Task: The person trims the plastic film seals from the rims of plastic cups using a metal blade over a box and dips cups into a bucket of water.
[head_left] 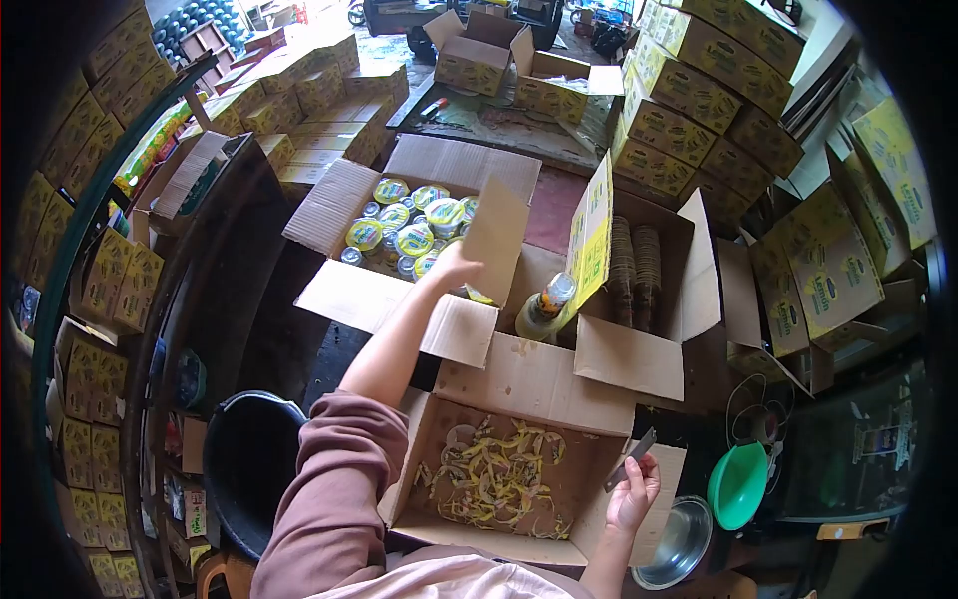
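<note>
My left hand [459,265] reaches to the right side of an open box [354,290] of lidded cups [414,240]; its fingers are partly hidden by the box and flap. My right hand [635,492] holds a flat grey blade [631,459] between thumb and fingers, over the right side of a low open box [609,454]. Yellow and pale strips [499,474] lie scattered inside that low box. A bottle [546,307] with an orange label stands between the boxes, near a yellow flap [593,235].
Another open box [699,280] holds stacked brown items [634,265]. At the right are a green bowl [738,484] and a metal bowl [674,539]. A black bucket [249,469] stands left. Stacked yellow cartons [679,110] rise behind.
</note>
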### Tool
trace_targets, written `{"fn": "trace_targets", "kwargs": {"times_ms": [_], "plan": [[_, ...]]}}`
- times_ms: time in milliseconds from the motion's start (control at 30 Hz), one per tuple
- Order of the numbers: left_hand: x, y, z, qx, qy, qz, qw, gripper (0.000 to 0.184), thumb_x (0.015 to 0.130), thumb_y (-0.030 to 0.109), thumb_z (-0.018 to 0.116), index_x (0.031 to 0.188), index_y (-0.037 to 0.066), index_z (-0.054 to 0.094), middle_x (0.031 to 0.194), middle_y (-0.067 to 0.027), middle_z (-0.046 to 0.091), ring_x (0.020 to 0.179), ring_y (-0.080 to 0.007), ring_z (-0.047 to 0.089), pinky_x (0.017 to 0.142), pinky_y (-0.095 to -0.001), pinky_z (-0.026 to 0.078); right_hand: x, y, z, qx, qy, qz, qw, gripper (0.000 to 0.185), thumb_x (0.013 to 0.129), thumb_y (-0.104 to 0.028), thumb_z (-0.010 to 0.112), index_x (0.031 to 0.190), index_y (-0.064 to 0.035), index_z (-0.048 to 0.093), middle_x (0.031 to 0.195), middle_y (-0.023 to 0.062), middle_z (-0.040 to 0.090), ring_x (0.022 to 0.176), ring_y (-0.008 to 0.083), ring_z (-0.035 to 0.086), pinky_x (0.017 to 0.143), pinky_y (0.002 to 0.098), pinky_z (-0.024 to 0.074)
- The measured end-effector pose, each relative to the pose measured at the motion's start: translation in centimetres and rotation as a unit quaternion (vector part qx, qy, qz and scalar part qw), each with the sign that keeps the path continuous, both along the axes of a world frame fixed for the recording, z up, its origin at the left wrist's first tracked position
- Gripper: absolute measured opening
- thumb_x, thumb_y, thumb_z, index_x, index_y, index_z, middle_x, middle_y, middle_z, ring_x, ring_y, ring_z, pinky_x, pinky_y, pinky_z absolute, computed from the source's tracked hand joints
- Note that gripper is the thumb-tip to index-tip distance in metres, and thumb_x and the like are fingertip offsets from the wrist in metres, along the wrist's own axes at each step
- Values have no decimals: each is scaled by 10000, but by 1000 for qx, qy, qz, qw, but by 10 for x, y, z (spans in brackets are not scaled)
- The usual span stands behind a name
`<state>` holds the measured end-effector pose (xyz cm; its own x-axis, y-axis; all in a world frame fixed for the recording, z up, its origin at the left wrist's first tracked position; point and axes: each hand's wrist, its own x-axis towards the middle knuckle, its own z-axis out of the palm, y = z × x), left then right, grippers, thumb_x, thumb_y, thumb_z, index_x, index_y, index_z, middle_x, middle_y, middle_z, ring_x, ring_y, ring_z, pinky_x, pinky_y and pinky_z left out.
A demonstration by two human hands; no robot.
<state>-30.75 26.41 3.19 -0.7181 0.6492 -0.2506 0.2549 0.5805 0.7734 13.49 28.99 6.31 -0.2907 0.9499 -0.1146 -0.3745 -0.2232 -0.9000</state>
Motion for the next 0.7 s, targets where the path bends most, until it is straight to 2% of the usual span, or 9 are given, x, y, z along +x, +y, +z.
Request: {"fn": "trace_targets", "kwargs": {"times_ms": [33,67,133,200,267,367,433,533,700], "plan": [[13,7,29,6,-49,-31,998,300,701,163,624,928,-31,599,829,-127,626,681,-175,614,475,-288,465,-3,0,2,-2,0,-5,1000,186,763,55,576,915,-52,578,871,23,582,784,93,547,747,203,434],[-2,26,-18,-9,16,36,999,293,716,125,550,941,-60,583,800,-148,631,738,-220,618,588,-319,484,-2,-2,5,-5,-3,-11,1000,187,763,56,576,916,-51,578,873,23,581,782,92,546,747,203,435],[-6,44,-32,9,39,-52,998,540,753,207,504,1185,-70,335,1102,-280,451,1028,-327,475,848,-367,390,1,-2,8,3,2,-5,1000,192,762,59,576,920,-51,577,874,23,578,781,90,543,740,205,438],[3,62,-36,105,31,-78,991,595,763,210,492,1261,-59,307,1219,-308,412,1153,-333,423,958,-373,350,1,-2,10,9,8,-7,1000,197,761,61,576,923,-51,576,874,24,577,779,90,542,732,207,443],[48,54,24,81,-29,-71,994,597,794,269,466,1305,12,294,1319,-278,308,1248,-320,289,1025,-377,240,3,-3,11,12,8,-17,1000,202,761,62,575,928,-51,575,872,25,576,776,91,541,723,210,447],[62,64,48,-9,39,-152,988,578,818,361,417,1284,28,344,1295,-283,336,1234,-369,297,1016,-419,253,9,-4,13,8,18,-25,1000,210,743,84,577,919,-32,579,863,38,598,787,90,555,756,208,441],[65,80,40,-33,38,-184,982,588,859,450,340,1253,17,392,1273,-292,357,1235,-384,292,1011,-445,251,13,-3,9,8,11,-28,1000,208,743,83,577,918,-31,579,861,39,599,785,90,554,753,207,441],[68,93,26,-33,3,-274,961,714,851,566,275,1323,32,311,1317,-304,301,1241,-442,246,1021,-472,226,14,-3,6,6,10,-25,1000,207,743,83,576,917,-30,579,860,39,598,782,90,553,751,207,440],[88,92,21,-65,44,-237,968,720,853,580,288,1334,45,297,1341,-285,275,1261,-426,214,1024,-471,195,14,-3,10,9,2,-26,1000,207,742,81,579,916,-32,579,854,36,598,777,87,551,747,206,437]]}}
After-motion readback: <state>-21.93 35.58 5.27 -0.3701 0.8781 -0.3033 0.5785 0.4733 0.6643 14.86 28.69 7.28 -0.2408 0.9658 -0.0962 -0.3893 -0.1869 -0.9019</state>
